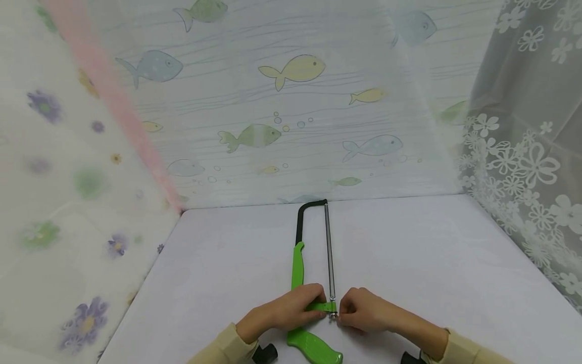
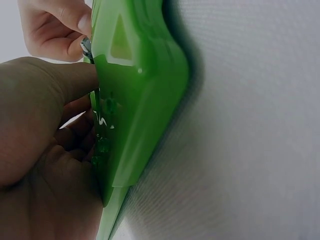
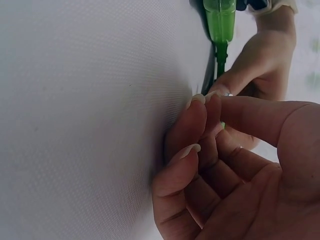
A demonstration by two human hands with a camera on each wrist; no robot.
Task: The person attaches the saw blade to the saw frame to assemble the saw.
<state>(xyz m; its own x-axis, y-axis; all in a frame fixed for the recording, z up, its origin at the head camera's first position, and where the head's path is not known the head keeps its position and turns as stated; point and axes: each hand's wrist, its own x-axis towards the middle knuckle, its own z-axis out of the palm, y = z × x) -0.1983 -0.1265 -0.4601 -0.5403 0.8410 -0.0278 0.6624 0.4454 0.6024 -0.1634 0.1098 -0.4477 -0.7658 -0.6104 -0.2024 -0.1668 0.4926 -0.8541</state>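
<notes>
A hacksaw with a bright green handle (image 1: 314, 347) and a black front frame (image 1: 300, 222) lies on the white table, its bow pointing away from me. Its straight metal blade (image 1: 329, 247) runs along the right side. My left hand (image 1: 291, 308) grips the green arm at the near end of the blade, thumb on the near side. At that end sits a small silver wing nut (image 2: 86, 47), which the thumb and index finger of my right hand (image 1: 368, 311) pinch. In the right wrist view these fingertips mostly cover the nut.
The white tabletop (image 1: 218, 253) spreads out on both sides of the saw. A fish-patterned curtain (image 1: 291, 116) hangs behind it, with a flowered cloth (image 1: 68, 202) on the left and a lace curtain (image 1: 523, 151) on the right.
</notes>
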